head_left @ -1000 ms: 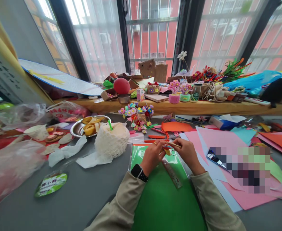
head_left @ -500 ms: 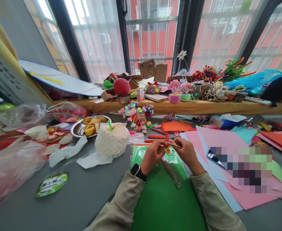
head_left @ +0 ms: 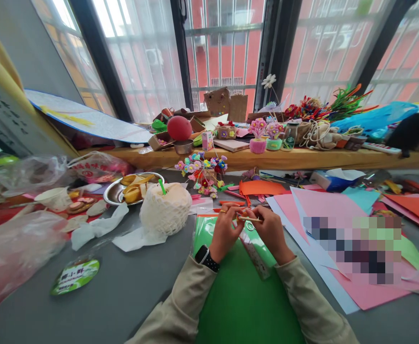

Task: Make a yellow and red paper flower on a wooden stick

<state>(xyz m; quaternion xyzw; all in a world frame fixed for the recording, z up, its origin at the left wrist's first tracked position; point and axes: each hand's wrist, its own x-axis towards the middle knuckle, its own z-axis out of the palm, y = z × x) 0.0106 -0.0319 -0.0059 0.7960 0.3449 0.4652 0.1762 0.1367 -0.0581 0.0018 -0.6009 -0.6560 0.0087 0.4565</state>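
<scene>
My left hand [head_left: 227,230], with a watch [head_left: 205,256] on its wrist, is closed in a pinch. A small orange-red piece, seemingly a paper strip, shows in part between its fingertips. My right hand [head_left: 269,230] pinches a thin wooden stick [head_left: 251,219], whose left end reaches the left fingertips. The fingers of both hands nearly meet and hide most of the piece. Below them lies a green folder [head_left: 245,296] with a clear ruler [head_left: 256,257] on it. Scissors [head_left: 250,226] show only their handle loops between my hands.
Orange paper [head_left: 263,187] lies beyond my hands. Pink sheets [head_left: 370,294] spread to the right. A netted coconut [head_left: 165,209] with a green straw and a metal bowl [head_left: 113,193] of peels stand left. Crocheted flowers [head_left: 202,172] stand before the crowded wooden sill [head_left: 152,159].
My right hand has moved left and my two hands are closer together. The stick has shifted left, and the orange-yellow piece hanging below it is now mostly hidden by my fingers.
</scene>
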